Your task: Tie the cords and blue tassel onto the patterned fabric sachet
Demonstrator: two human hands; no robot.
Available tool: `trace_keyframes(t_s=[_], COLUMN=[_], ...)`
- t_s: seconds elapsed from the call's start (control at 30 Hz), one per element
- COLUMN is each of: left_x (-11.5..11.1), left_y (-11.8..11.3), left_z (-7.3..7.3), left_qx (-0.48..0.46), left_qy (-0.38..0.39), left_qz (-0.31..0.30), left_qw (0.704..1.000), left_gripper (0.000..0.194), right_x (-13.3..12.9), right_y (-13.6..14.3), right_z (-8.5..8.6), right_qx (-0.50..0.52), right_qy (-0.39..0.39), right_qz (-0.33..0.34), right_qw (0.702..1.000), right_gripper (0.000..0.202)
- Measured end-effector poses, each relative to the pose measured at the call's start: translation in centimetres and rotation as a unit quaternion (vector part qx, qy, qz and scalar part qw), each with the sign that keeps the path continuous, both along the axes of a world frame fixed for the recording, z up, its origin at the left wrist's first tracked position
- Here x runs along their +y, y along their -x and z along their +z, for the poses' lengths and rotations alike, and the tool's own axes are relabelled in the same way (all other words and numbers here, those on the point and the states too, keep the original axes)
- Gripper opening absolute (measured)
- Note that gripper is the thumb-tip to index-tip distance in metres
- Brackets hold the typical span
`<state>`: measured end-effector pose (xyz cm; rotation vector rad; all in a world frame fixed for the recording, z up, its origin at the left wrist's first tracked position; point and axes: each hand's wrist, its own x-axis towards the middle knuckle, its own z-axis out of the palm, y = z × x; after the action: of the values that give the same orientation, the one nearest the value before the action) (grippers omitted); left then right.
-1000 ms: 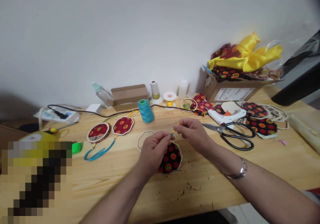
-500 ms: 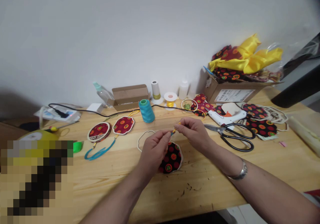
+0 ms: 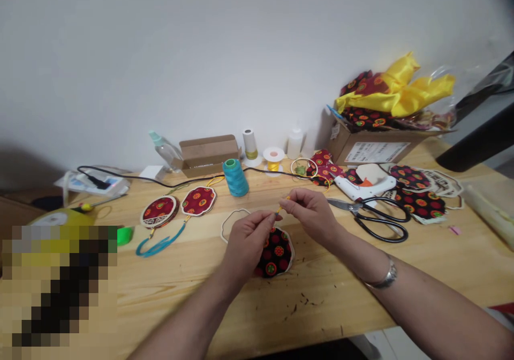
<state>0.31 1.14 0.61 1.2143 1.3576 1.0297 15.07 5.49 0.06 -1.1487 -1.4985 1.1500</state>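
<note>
Near the middle of the view, my right hand [image 3: 307,210] pinches a short yellow cord [image 3: 280,208]. Close beside it, my left hand [image 3: 251,237] has thumb and forefinger pressed together at the cord's lower end; what lies between those fingertips is too small to tell. Beneath the hands a black and red patterned fabric piece [image 3: 278,251] with a pale scalloped edge lies on the table, partly covered by my left hand. A pale scalloped frame [image 3: 225,226] shows behind that hand.
Black-handled scissors [image 3: 381,221] and a white glue gun [image 3: 363,189] lie to the right. Behind stand a teal thread cone [image 3: 235,178] and a cardboard box [image 3: 373,146] of fabric. Two red ornaments [image 3: 198,201] are at the left. Dark scraps dot the wooden table [image 3: 172,296].
Both hands stay almost in place. The blue bit that showed at my left fingertips is now hardly visible, and the yellow cord shows between the hands.
</note>
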Motion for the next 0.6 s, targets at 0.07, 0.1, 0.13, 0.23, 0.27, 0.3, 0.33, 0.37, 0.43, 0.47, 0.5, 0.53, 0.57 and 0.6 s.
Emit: trace_keyframes(t_s=[0.07,0.1,0.13,0.23,0.27,0.3,0.33,0.37,0.43,0.47,0.5,0.53,0.57,0.6], left_x=[-0.02,-0.02,-0.02,0.00,0.00,-0.01,-0.02,-0.04,-0.07,-0.07,-0.07,-0.05,-0.02,0.01], left_y=[0.08,0.10,0.11,0.10,0.08,0.07,0.05,0.05,0.06,0.09,0.14,0.20,0.28,0.37], left_z=[-0.07,-0.09,-0.11,-0.13,-0.13,-0.13,-0.14,-0.15,-0.20,-0.23,-0.26,-0.28,-0.27,-0.22], left_qx=[-0.004,-0.004,-0.004,-0.004,-0.006,-0.009,-0.012,-0.014,-0.023,-0.034,-0.053,-0.082,-0.119,-0.163], left_qy=[0.004,0.005,0.006,0.005,0.005,0.006,0.009,0.012,0.021,0.026,0.032,0.039,0.046,0.053], left_qz=[0.002,0.004,0.004,0.005,0.004,0.002,-0.001,-0.006,-0.019,-0.026,-0.032,-0.037,-0.038,-0.036], left_qw=[1.000,1.000,1.000,1.000,1.000,1.000,1.000,1.000,0.999,0.999,0.998,0.995,0.991,0.985], left_gripper=[0.025,0.025,0.025,0.025,0.025,0.024,0.023,0.022,0.021,0.021,0.021,0.021,0.021,0.020], right_x=[0.03,0.04,0.04,0.02,0.00,-0.02,-0.05,-0.09,-0.16,-0.18,-0.18,-0.15,-0.10,-0.04], right_y=[0.01,0.01,0.02,0.04,0.05,0.05,0.06,0.07,0.07,0.06,0.04,0.01,-0.03,-0.06], right_z=[0.01,0.02,0.04,0.13,0.15,0.18,0.20,0.22,0.27,0.30,0.31,0.31,0.28,0.22], right_qx=[0.001,0.001,0.000,-0.001,0.000,0.002,0.004,0.007,0.012,0.016,0.025,0.040,0.062,0.091], right_qy=[-0.001,-0.001,-0.001,0.003,0.003,0.002,0.002,0.002,0.005,0.008,0.014,0.025,0.038,0.049], right_qz=[-0.001,0.000,-0.001,-0.005,-0.006,-0.006,-0.006,-0.007,-0.008,-0.007,-0.003,0.003,0.012,0.024], right_qw=[1.000,1.000,1.000,1.000,1.000,1.000,1.000,1.000,1.000,1.000,1.000,0.999,0.997,0.994], right_gripper=[0.026,0.026,0.026,0.026,0.026,0.027,0.027,0.027,0.027,0.027,0.028,0.029,0.031,0.032])
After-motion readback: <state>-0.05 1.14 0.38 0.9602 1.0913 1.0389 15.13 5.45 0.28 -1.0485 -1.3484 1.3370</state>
